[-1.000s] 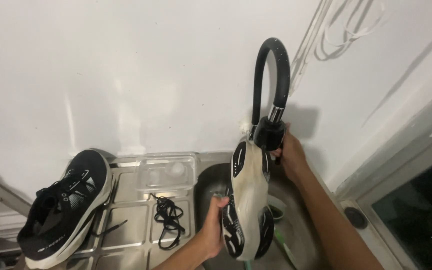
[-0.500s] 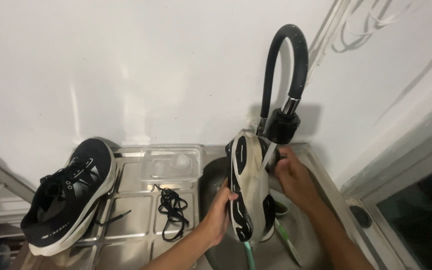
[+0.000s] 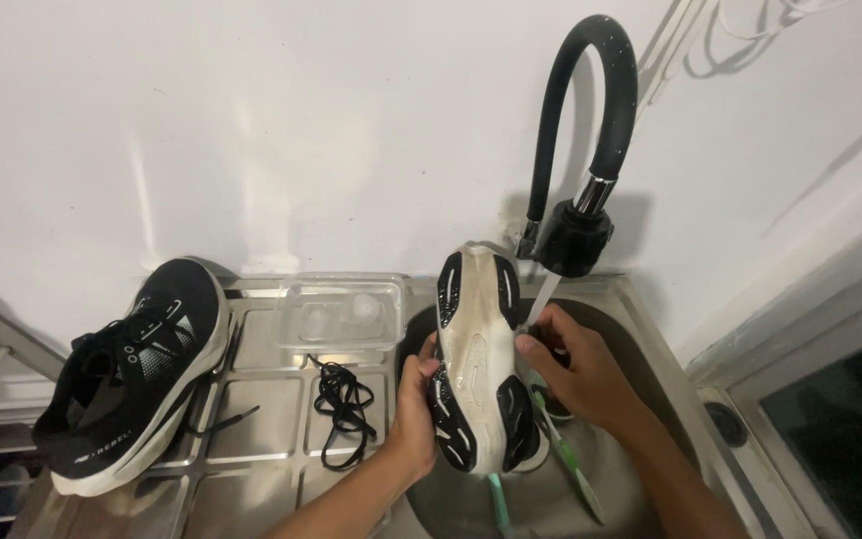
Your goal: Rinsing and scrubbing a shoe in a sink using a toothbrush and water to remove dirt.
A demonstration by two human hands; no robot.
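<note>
My left hand (image 3: 413, 414) grips a sneaker (image 3: 479, 359) by its side, sole up, over the round steel sink (image 3: 641, 339). The sole is white with black tread patches. My right hand (image 3: 576, 374) rests against the sole's right edge, fingertips on it, right where a thin stream of water (image 3: 543, 296) falls from the black flexible faucet (image 3: 579, 150). Green toothbrushes (image 3: 566, 459) lie in the basin under my right hand.
The matching black sneaker (image 3: 127, 374) stands on the steel drainboard (image 3: 251, 399) at left. A loose black shoelace (image 3: 341, 409) lies beside the sink. A clear plastic container (image 3: 339, 314) sits by the white wall. A window frame (image 3: 800, 379) is at right.
My right hand came down off the faucet head onto the shoe's sole. Water now runs from the faucet. The shoe has tilted slightly toward the stream.
</note>
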